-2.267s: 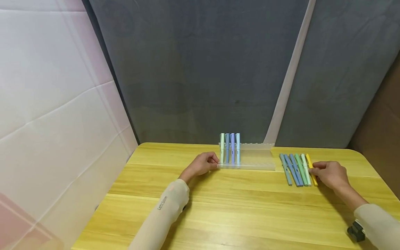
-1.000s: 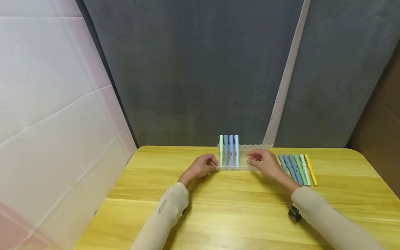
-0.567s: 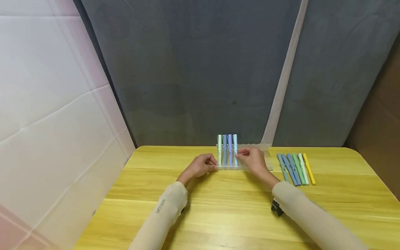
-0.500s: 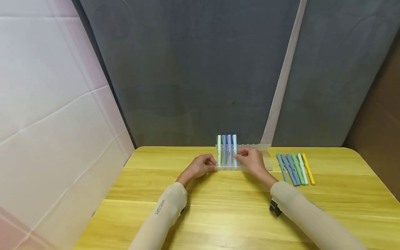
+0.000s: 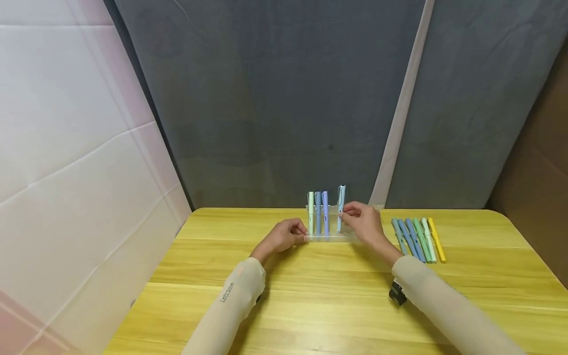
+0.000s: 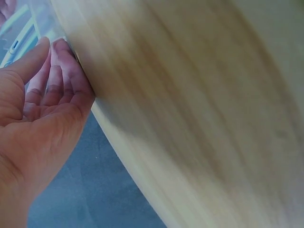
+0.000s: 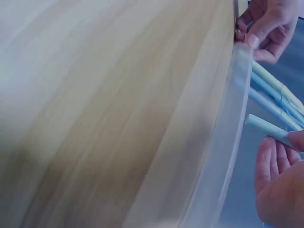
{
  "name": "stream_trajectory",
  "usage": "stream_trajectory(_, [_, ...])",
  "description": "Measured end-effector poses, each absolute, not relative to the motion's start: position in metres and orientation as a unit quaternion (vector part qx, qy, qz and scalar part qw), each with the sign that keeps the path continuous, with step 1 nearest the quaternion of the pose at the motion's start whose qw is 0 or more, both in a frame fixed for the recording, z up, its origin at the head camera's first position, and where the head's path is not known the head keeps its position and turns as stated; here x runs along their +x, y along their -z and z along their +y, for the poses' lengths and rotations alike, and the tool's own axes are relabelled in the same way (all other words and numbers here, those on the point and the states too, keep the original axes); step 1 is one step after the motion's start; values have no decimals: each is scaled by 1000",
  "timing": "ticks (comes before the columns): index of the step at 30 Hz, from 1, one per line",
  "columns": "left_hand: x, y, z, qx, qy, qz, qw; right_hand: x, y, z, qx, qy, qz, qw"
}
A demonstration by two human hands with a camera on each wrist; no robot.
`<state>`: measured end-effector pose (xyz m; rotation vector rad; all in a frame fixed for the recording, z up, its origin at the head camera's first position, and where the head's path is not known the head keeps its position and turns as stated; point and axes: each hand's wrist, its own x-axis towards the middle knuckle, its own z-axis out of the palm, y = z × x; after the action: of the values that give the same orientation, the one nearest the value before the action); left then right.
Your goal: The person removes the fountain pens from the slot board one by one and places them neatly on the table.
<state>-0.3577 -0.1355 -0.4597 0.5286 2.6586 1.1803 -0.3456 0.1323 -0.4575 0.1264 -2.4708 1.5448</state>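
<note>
My right hand (image 5: 366, 224) pinches a light blue pen (image 5: 341, 202) between thumb and fingers. The pen stands nearly upright over the clear plastic pen stand (image 5: 330, 238), its lower end just behind the front lip. In the right wrist view that end of the light blue pen (image 7: 268, 126) shows apart from the row. At the stand's left end, my left hand (image 5: 286, 235) grips the corner with thumb and fingertips. A pale green pen (image 5: 311, 212), a dark blue pen (image 5: 317, 212) and a purple pen (image 5: 326, 212) lean side by side in the stand.
To the right of the stand, a row of pens lies on the wooden table (image 5: 310, 296): several in blue and green, a pale green pen (image 5: 428, 239) and a yellow pen (image 5: 437, 240) at the end. A dark grey panel (image 5: 266, 123) rises behind the table.
My right hand came from beside the yellow pen to the stand, took hold of the light blue pen, and has lifted it and shifted it right. My left hand has stayed at the corner.
</note>
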Motion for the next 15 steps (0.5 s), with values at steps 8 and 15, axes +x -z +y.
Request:
stream_trajectory(8, [-358,459,-138,176,-398,895,95,-337,456,168,49,-520,-842,132])
stream_trajectory(15, [-356,462,-139,171,-399,896,95,-327,464,200,38,-509,-850,134])
